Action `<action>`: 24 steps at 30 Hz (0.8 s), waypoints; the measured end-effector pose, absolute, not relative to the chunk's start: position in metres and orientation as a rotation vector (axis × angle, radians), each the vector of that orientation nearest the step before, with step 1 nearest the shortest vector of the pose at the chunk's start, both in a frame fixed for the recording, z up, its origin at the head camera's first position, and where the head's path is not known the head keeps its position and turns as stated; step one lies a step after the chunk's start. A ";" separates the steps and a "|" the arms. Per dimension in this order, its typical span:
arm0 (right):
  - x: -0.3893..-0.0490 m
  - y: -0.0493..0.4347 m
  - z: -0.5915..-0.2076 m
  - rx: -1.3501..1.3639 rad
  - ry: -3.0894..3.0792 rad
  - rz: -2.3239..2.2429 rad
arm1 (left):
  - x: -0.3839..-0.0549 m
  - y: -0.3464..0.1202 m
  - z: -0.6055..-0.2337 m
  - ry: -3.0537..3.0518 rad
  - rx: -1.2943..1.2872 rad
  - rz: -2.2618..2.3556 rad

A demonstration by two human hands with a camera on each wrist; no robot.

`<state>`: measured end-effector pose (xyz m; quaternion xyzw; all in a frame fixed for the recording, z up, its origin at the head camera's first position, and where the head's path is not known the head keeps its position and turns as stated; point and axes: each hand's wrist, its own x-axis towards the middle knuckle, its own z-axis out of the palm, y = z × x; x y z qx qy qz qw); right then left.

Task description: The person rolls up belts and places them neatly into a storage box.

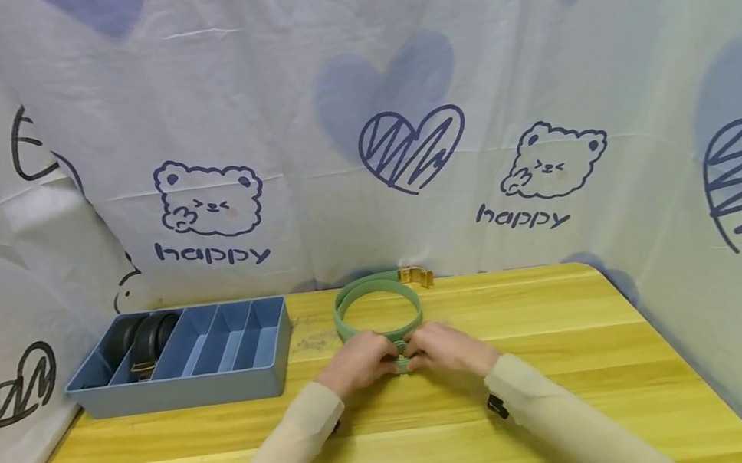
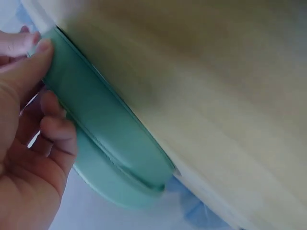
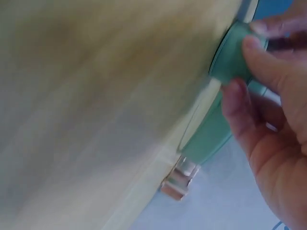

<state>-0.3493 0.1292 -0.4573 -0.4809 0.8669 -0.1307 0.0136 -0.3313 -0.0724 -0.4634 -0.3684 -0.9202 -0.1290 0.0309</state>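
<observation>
A green belt [image 1: 341,318] stands on its edge in a loose loop at the middle of the table, with a gold buckle [image 1: 418,277] at its far end. At the loop's near side is a smaller tight coil. My left hand [image 1: 359,362] pinches this coil from the left, thumb against the strap [image 2: 105,110] in the left wrist view. From the other side my right hand [image 1: 451,349] pinches the coil [image 3: 232,55] between thumb and fingers. The fingers partly hide the coil. In the right wrist view the buckle [image 3: 180,177] hangs beyond the strap.
A blue-grey divided box [image 1: 182,394] stands at the table's left. Coiled black belts [image 1: 151,337] lie in its left compartments; several others show bare bottoms. A printed cloth [image 1: 313,215] hangs behind and beside the wooden table [image 1: 570,384].
</observation>
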 end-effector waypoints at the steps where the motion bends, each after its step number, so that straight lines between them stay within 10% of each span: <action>1: -0.352 0.130 -0.457 -1.515 2.674 -0.407 | -0.332 -0.075 -0.463 -2.834 -1.144 -0.389; 24: -0.342 0.127 -0.448 -1.431 2.683 -0.281 | -0.330 -0.077 -0.467 -2.896 -1.118 -0.338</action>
